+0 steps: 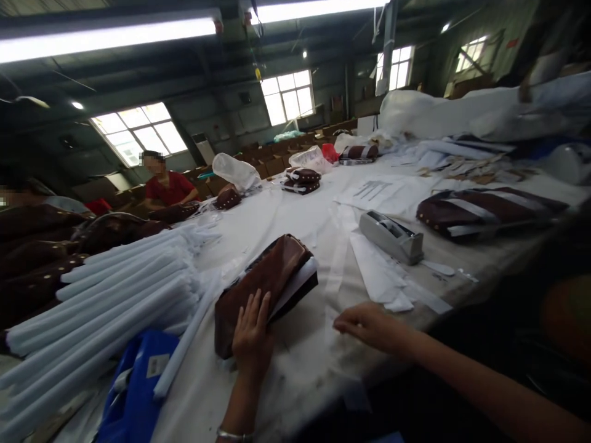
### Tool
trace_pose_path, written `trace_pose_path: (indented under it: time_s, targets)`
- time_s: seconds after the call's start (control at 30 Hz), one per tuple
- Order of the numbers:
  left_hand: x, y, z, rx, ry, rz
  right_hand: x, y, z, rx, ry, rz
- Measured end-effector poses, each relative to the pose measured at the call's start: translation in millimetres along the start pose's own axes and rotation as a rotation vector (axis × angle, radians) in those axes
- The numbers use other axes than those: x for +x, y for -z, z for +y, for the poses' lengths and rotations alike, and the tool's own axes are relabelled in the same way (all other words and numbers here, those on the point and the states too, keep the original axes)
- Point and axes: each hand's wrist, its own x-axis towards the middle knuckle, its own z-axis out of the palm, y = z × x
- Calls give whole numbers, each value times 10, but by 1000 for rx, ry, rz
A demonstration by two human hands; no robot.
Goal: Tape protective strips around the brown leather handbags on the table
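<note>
A dark brown leather bag (263,277) stands tilted on the white-covered table, with white paper showing along its right side. My left hand (253,332) lies flat against the bag's near face, fingers stretched out. To the right of the bag, over the table's near edge, is my right hand (369,329), its fingers curled together. A pale translucent strip (330,329) shows by its fingertips; whether they hold it is not clear. Beyond that hand are a white sheet (376,264) and a grey tape dispenser (391,237).
White paper rolls (115,295) are stacked at the left, above a blue plastic container (138,384). Another brown bag with pale bands (484,212) lies at the right. Smaller brown bundles (301,179) sit farther back. A person in red (168,189) is across the table.
</note>
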Motion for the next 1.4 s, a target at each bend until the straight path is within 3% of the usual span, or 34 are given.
trace_pose_path:
  time_s: [0.1, 0.2, 0.27, 0.33, 0.47, 0.53, 0.7, 0.77, 0.8, 0.93, 1.03, 1.1, 1.17, 1.27, 1.33, 1.4]
  targets:
    - [30, 17, -7, -5, 26, 18, 372, -11, 88, -367, 157, 19]
    - [95, 43, -36, -9, 82, 60, 751, -138, 263, -658, 34, 66]
    - [139, 69, -71, -17, 113, 87, 891, -247, 372, -810, -92, 10]
    - [166, 100, -112, -24, 142, 110, 937, -333, 434, -878, -91, -78]
    - [168, 151, -182, -24, 185, 155, 948, -389, 386, -752, 248, -393]
    - [161, 160, -193, -29, 189, 156, 999, -384, 294, -655, 336, -505]
    - [159, 114, -108, -13, 124, 118, 1201, -424, 33, -420, 363, -482]
    - [145, 74, -44, -8, 82, 78, 1243, -449, 12, -344, 326, -416]
    - [131, 50, -11, -4, 67, 57, 1253, -452, 32, -294, 277, -323]
    - [34, -52, 108, 23, 25, -14, 1270, -314, 194, -138, 76, 176]
    - [-47, -139, 210, 49, -16, -30, 1309, -90, 175, -167, 122, 385]
    - [-89, -204, 291, 59, -49, -19, 1372, 15, 51, -196, 214, 425]
    - [-118, -273, 369, 58, -68, 24, 1485, 20, -109, -265, 322, 338]
    - [-150, -357, 450, 46, -63, 99, 1761, -166, -303, -571, 429, 82]
    - [-165, -392, 471, 41, -63, 119, 1988, -358, -381, -878, 364, -133]
    - [-176, -415, 475, 48, -69, 130, 2212, -546, -424, -1096, 211, -301]
